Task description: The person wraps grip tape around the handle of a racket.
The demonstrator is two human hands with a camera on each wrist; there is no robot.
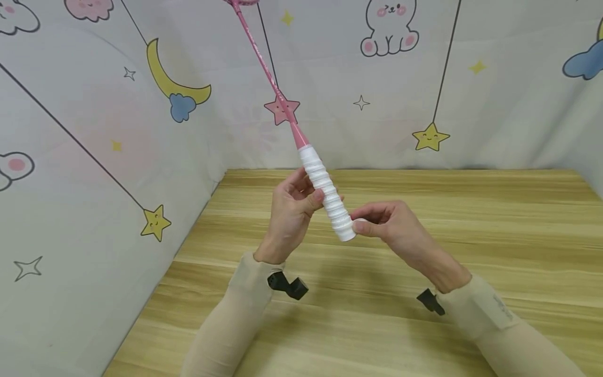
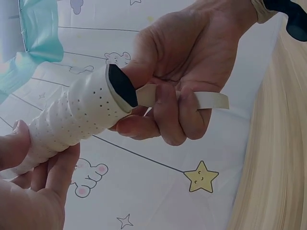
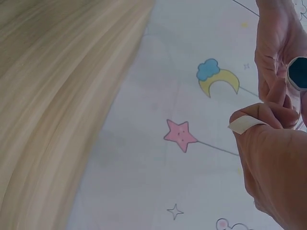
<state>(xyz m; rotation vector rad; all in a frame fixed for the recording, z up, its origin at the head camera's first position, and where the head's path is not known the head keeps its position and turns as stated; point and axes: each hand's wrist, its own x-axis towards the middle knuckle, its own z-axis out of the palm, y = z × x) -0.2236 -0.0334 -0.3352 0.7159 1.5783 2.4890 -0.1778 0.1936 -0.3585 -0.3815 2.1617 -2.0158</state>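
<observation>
A pink badminton racket (image 1: 270, 78) is held up at a slant, its head cut off by the top of the head view. White perforated grip tape (image 2: 79, 110) winds round its handle in ridged turns, and the dark butt end (image 3: 298, 74) shows. My left hand (image 1: 292, 209) holds the wrapped handle near its middle, thumb across the front. Beside the butt, my right hand (image 1: 400, 230) pinches the loose tail of the tape (image 2: 213, 100), which passes between its fingers in the left wrist view. Part of that tail is hidden by the fingers.
Below the hands lies a wood-grain table (image 1: 471, 220). A pale cloth (image 1: 330, 68) printed with stars, moons and bears hangs behind it and along the left side. Something turquoise (image 2: 43, 38) shows at the upper left of the left wrist view.
</observation>
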